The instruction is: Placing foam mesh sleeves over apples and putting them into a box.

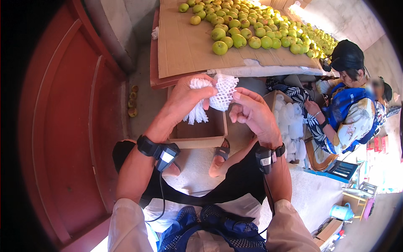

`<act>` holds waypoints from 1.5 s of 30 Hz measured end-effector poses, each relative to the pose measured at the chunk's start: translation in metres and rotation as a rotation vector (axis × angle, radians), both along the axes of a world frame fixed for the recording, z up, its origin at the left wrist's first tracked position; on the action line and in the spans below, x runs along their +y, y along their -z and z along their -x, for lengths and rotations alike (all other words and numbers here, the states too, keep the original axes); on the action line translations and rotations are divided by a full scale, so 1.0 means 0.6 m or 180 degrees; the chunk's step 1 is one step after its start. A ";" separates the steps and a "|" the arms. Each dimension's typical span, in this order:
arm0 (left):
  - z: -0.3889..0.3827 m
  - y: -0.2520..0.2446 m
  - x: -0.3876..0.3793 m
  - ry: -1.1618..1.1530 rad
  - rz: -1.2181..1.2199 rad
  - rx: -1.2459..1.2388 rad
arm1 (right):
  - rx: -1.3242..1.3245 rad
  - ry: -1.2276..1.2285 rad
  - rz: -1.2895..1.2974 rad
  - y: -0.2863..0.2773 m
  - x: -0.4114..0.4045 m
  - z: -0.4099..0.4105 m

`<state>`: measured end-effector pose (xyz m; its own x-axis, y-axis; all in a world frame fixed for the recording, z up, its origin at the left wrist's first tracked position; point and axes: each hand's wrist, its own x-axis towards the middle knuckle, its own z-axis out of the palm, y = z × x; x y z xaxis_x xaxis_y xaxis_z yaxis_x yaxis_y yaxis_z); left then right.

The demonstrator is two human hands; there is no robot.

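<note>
White foam fruit-net sleeves are in my left hand (193, 93), pinched between thumb and fingers. One sleeve (223, 93) spreads out towards the right with its mesh showing. A bunched part (196, 111) hangs below my left hand with a fringed end. My right hand (252, 108) is at the right edge of the spread sleeve, fingers half curled; whether it pinches the net I cannot tell. Beneath both hands an open cardboard box (201, 129) stands on the floor between my feet, its far part hidden by the hands and net.
Ahead is a cardboard-covered table (185, 53) with many green apples (239, 41). Right of me, a seated person (349, 100) works beside a box of white foam nets (291, 123). A red door (72, 132) stands left, with several apples (133, 100) on the floor near it.
</note>
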<state>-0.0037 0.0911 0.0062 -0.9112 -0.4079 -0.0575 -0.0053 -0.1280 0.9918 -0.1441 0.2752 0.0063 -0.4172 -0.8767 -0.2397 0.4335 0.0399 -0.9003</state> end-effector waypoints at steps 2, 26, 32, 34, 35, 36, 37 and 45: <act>0.005 0.003 -0.003 -0.0080 0.0108 0.0007 | 0.0007 -0.0008 0.0012 -0.002 -0.004 0.000; 0.047 0.046 -0.006 -0.0801 0.1786 0.0245 | 0.0500 0.0435 0.0085 0.047 -0.043 0.034; 0.045 0.039 0.015 -0.0579 0.2205 0.0384 | 0.0550 0.0654 0.0134 0.052 -0.060 0.031; 0.044 0.041 0.014 -0.0565 0.2026 0.0314 | 0.0475 0.0623 0.0174 0.056 -0.060 0.030; 0.043 0.041 0.014 -0.0550 0.1846 0.0247 | 0.0498 0.0591 0.0193 0.057 -0.060 0.029; 0.044 0.042 0.015 -0.0548 0.1843 0.0251 | 0.0525 0.0562 0.0208 0.058 -0.059 0.029; 0.046 0.043 0.017 -0.0623 0.1804 0.0178 | 0.0529 0.0565 0.0206 0.059 -0.057 0.029; 0.049 0.075 -0.003 -0.0824 0.0680 0.0123 | 0.0334 0.0690 0.0238 0.056 -0.049 0.014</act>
